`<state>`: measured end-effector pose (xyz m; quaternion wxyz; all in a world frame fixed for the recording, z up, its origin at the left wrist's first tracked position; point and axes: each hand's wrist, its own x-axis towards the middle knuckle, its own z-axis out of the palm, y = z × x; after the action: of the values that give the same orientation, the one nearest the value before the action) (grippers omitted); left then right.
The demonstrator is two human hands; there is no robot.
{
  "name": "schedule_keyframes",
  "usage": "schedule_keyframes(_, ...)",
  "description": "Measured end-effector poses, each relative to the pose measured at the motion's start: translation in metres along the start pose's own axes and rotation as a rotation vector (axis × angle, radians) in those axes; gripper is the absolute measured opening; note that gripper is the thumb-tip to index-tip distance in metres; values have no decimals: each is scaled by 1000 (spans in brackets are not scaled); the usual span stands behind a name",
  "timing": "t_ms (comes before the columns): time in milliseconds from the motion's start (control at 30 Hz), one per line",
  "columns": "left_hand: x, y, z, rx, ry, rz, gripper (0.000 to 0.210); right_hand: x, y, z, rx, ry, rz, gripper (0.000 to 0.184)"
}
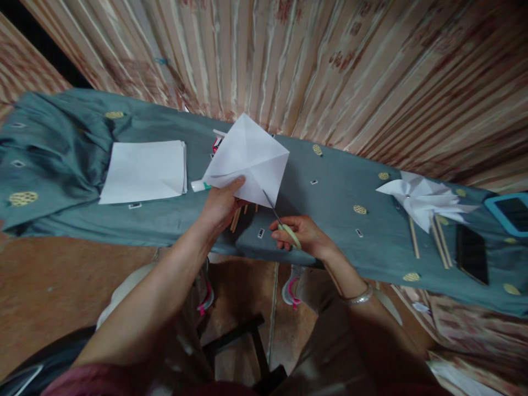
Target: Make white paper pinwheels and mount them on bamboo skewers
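My left hand (226, 202) grips a square white sheet of paper (251, 146) by its lower left edge, thumb on top. Diagonal creases cross the sheet and meet near its middle. In my right hand (303, 234) is a pair of scissors (291, 235) with pale green handles. Their blades point up and left, lying at the sheet's lower corner along a crease. Several wooden sticks (235, 220) show below the paper, partly hidden by it and by my left hand. A white tube (200, 186) with green marking lies beside my left hand.
To the left is a stack of white paper (144, 171) on the teal cloth (330, 192). Paper pinwheels (424, 201) with wooden sticks lie at the right, near a dark phone (471, 254) and a blue-framed device (511, 213). A pleated curtain (268, 66) hangs behind the table.
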<state>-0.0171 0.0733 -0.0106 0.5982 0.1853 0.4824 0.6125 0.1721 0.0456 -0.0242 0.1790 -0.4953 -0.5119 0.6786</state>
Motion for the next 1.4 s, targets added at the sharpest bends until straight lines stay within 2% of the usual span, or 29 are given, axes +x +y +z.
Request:
schedule_keyframes(500, 1, -2, -3, 32, -17, 23, 27, 3, 5, -2, 19, -10, -18, 46)
schedule_keyframes(800, 2, -6, -3, 53, -78, 56, 46, 1, 1, 0, -3, 8, -22, 45)
schedule_keyframes(1000, -3, -4, 2, 106, -76, 58, 45, 2, 1, 1, -4, 9, -23, 46)
schedule_keyframes(1133, -4, -3, 3, 83, -117, 78, 49, 2, 1, 1, -20, 3, -22, 45)
schedule_keyframes(1400, -9, -10, 2, 157, -119, 72, 44, 2, -2, 2, -27, 24, -11, 48)
